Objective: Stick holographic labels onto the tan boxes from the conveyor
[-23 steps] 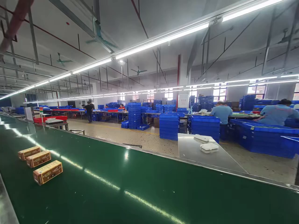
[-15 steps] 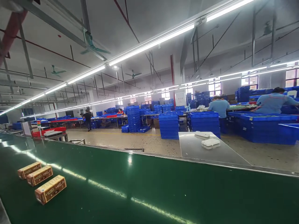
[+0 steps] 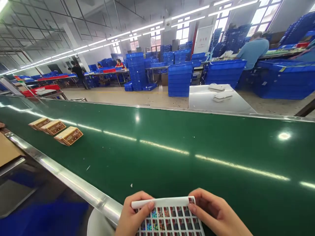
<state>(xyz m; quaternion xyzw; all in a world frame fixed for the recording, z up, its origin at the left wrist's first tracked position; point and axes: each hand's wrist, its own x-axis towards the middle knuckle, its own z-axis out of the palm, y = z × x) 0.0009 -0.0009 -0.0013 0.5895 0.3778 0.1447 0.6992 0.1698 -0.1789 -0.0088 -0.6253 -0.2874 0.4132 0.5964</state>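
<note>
At the bottom centre of the frame, the left hand [image 3: 131,218] and right hand [image 3: 216,214] hold a sticker sheet [image 3: 169,218], fingers clamped on its top corners, over the green belt [image 3: 172,144]. Three boxes [image 3: 55,127] lie at mid left.

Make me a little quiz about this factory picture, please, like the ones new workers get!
1. True or false: both hands hold the sticker sheet.
2. How many small boxes lie on the green belt?
A) one B) three C) five
3. Fill the gap: the stacked crates beyond the belt are ____ in colour.

Key:
1. True: the left hand and the right hand each pinch a top corner of the sheet.
2. B: three small boxes lie in a row at the belt's left.
3. Blue.
</note>
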